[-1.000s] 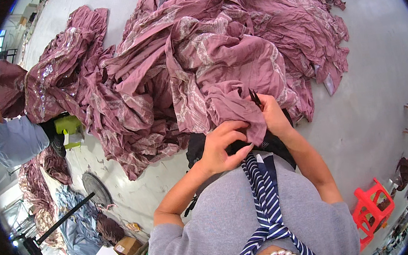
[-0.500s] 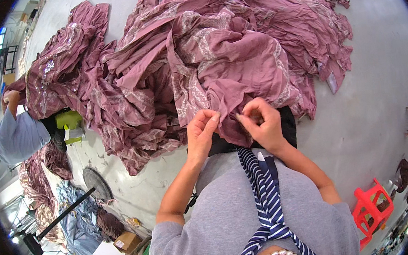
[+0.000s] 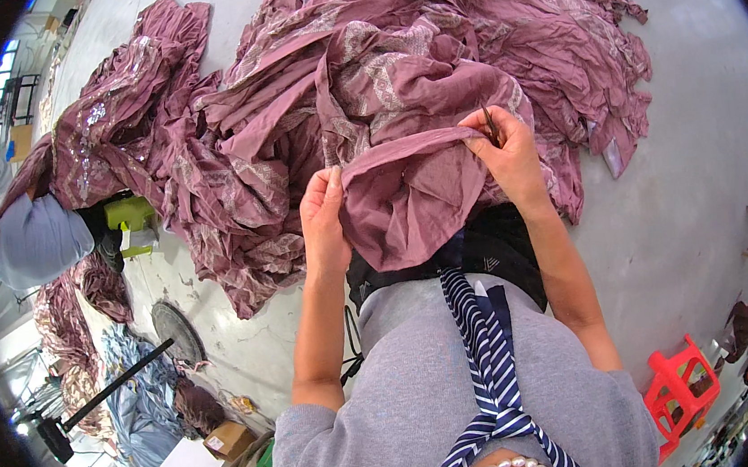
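A large heap of mauve cloth with pale patterned bands spreads in front of me. Its nearest part, a plain fabric edge, is stretched between my two hands over my lap. My left hand pinches this edge between thumb and fingers at its left end. At the other end my right hand grips the edge, closed. A small dark pointed tool sticks up from the fingers of that hand; most of it is hidden. Below the taut edge the cloth sags in a loose pouch.
At left a person in a light blue top sits by the heap's far end, near a lime-green stool. A black pole and round base stand lower left. A red plastic stool is at lower right, on the grey floor.
My hands have moved apart and upward, spreading the bunched cloth into a taut edge. The right hand went farther up and right. The dark tool now shows above its fingers.
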Tool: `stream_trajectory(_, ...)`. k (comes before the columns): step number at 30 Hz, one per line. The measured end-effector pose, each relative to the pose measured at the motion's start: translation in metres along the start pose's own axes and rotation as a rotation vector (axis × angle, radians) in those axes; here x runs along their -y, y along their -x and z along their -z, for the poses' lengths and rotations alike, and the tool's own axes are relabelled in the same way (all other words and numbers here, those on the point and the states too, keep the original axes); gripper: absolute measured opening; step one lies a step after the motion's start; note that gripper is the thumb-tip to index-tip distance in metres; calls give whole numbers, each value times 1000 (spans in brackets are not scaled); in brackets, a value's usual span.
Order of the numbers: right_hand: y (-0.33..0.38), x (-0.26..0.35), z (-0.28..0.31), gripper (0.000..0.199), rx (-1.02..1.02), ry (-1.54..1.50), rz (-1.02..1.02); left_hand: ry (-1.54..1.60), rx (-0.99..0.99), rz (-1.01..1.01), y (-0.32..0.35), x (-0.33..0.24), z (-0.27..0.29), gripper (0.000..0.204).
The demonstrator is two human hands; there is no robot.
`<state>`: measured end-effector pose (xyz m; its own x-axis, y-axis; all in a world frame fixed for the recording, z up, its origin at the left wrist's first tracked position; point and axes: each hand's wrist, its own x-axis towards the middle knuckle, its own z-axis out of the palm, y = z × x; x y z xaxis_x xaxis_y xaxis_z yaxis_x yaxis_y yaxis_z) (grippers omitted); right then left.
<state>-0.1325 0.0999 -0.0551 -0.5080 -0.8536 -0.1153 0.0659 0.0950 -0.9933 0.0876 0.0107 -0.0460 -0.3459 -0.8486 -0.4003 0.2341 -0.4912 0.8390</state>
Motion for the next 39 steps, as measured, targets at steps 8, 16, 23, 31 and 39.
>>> stream_trajectory(8, -8, 28, 14, 9, 161, 173, -34, -199, 4, -129, -36, -17, 22, 20)
stream_trajectory(16, -13, 29, 7, 11, 205, 153, -26, -1083, -41, -1038, -29, -25, -27, 14)
stream_trajectory(23, -4, 40, 0, 10, 191, 157, 11, -1046, 181, -987, -5, -18, -68, 34)
stream_trajectory(31, 10, 47, -2, 22, -5, 508, 464, -516, 107, -696, -15, 1, -53, 23)
stream_trajectory(39, 7, 32, -6, 25, -84, 576, 552, -119, 120, -511, -25, 6, -42, 23)
